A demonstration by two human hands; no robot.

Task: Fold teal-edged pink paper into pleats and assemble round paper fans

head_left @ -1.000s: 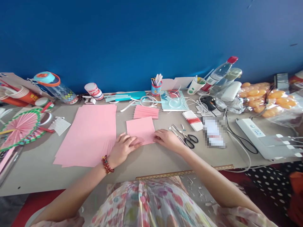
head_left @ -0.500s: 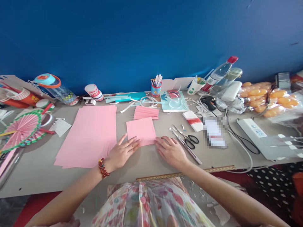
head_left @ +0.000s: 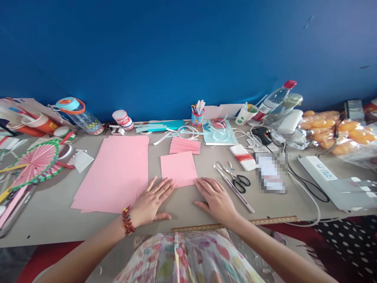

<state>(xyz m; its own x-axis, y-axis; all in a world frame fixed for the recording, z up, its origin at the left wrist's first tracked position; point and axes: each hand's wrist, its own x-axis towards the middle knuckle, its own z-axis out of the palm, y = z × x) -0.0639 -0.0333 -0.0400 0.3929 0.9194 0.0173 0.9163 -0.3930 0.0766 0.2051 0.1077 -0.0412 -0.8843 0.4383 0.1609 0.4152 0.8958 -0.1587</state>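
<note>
A square pink sheet (head_left: 178, 168) lies flat on a grey table (head_left: 182, 206). Left hand (head_left: 151, 201), open and grasping nothing, rests at its seven-o'clock corner; right hand (head_left: 216, 199), likewise open, at five. Pleated pink paper (head_left: 185, 146) sits at twelve, scissors (head_left: 237, 179) at three.

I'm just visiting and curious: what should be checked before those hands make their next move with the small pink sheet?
1. Small pink sheet lying flat: ok.
2. Left hand and right hand at its near corners: ok, fingers spread at the left, closer together at the right.
3. Scissors and cutter knife off the sheet: ok, both lie to its right.
4. Pleated pink paper not touching the sheet: cannot tell, the edges nearly meet.
5. Large pink sheets neatly squared: not ok, edges are staggered.
</note>
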